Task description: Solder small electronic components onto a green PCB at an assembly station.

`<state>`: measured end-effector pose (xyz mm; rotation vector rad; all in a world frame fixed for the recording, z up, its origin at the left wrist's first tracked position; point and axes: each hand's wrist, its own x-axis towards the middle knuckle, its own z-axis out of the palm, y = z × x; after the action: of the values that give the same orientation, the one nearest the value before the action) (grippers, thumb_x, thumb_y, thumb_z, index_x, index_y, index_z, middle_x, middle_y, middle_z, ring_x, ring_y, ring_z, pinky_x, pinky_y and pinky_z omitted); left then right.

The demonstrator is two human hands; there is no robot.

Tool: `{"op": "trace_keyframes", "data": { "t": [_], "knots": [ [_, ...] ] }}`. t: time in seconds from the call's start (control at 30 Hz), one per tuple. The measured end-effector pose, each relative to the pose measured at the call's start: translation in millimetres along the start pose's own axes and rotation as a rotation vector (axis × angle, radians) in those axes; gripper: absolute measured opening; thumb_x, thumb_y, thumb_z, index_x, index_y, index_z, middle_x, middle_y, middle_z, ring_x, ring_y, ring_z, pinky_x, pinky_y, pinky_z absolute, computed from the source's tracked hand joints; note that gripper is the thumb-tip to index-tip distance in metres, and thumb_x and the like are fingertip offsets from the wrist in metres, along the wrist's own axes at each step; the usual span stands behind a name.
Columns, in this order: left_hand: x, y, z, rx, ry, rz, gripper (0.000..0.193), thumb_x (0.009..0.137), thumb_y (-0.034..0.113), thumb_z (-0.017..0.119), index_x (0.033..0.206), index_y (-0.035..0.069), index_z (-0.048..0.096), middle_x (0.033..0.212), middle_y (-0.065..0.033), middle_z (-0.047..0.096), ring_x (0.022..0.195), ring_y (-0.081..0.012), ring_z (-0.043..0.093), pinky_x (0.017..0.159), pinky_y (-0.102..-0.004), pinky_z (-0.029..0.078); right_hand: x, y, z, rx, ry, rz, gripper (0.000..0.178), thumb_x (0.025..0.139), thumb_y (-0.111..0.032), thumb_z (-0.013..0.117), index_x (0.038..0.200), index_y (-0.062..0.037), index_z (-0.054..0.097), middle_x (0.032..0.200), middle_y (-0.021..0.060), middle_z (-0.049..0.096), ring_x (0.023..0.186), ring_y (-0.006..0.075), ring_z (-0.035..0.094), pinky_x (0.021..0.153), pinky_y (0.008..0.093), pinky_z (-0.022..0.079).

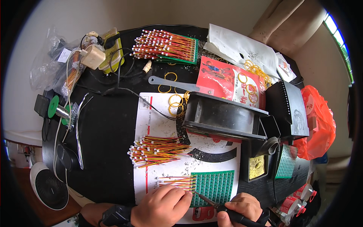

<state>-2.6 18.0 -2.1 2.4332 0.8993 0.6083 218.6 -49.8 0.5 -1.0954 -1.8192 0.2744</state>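
Note:
Low in the head view, my right hand [244, 207] grips a soldering iron [236, 216]. Its metal tip points left and touches, or nearly touches, the left edge of a green circuit board panel [215, 185]. At that same edge my left hand [163, 206] is closed, thumb and fingers pressed together; what they pinch is hidden. Several red and yellow wires with white connectors [177, 181] run left from the board's edge, just above my left hand. Farther up lies a loose pile of the same wires [159, 151] on a white printed sheet [141, 130].
A black fume-extractor-like fan box [223, 115] stands beyond the board, beside an iron holder with yellow tip cleaner [258, 167]. Wired boards [166, 45] lie at the back. Solder spool [56, 109] and cables sit left. Another green board [286, 162] and red bag [319, 125] are right.

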Motion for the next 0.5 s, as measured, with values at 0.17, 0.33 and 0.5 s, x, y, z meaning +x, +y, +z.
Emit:
{"op": "trace_keyframes", "data": {
  "t": [0.17, 0.33, 0.5],
  "knots": [
    [-0.8, 3.7, 0.6, -0.040, 0.046, -0.007, 0.016, 0.082, 0.000, 0.066, 0.097, -0.005, 0.070, 0.092, -0.0131, 0.063, 0.086, -0.0306, 0.065, 0.075, -0.0372, 0.056, -0.6, 0.9, 0.1, -0.016, 0.012, -0.024, 0.036, 0.084, 0.009, 0.069, 0.117, -0.0039, 0.069, 0.082, 0.0167, 0.058, 0.053, 0.0229, 0.051, 0.044, 0.0354, 0.040],
    [-1.3, 3.4, 0.9, -0.049, 0.033, -0.014, 0.017, 0.082, 0.001, 0.067, 0.098, -0.004, 0.070, 0.091, -0.0127, 0.062, 0.085, -0.0304, 0.065, 0.075, -0.0371, 0.056, -0.3, 0.4, 0.9, -0.004, 0.021, -0.001, 0.037, 0.084, 0.009, 0.070, 0.118, -0.0047, 0.069, 0.082, 0.0166, 0.058, 0.052, 0.0226, 0.051, 0.044, 0.0356, 0.040],
    [-0.3, 4.0, -0.1, -0.042, 0.035, -0.005, 0.017, 0.083, 0.001, 0.066, 0.098, -0.004, 0.070, 0.093, -0.0133, 0.063, 0.087, -0.0309, 0.065, 0.077, -0.0379, 0.056, -1.1, -0.7, 0.4, -0.027, 0.017, -0.021, 0.036, 0.084, 0.008, 0.070, 0.118, -0.0044, 0.069, 0.081, 0.0166, 0.058, 0.052, 0.0231, 0.051, 0.044, 0.0360, 0.040]
  ]
}}
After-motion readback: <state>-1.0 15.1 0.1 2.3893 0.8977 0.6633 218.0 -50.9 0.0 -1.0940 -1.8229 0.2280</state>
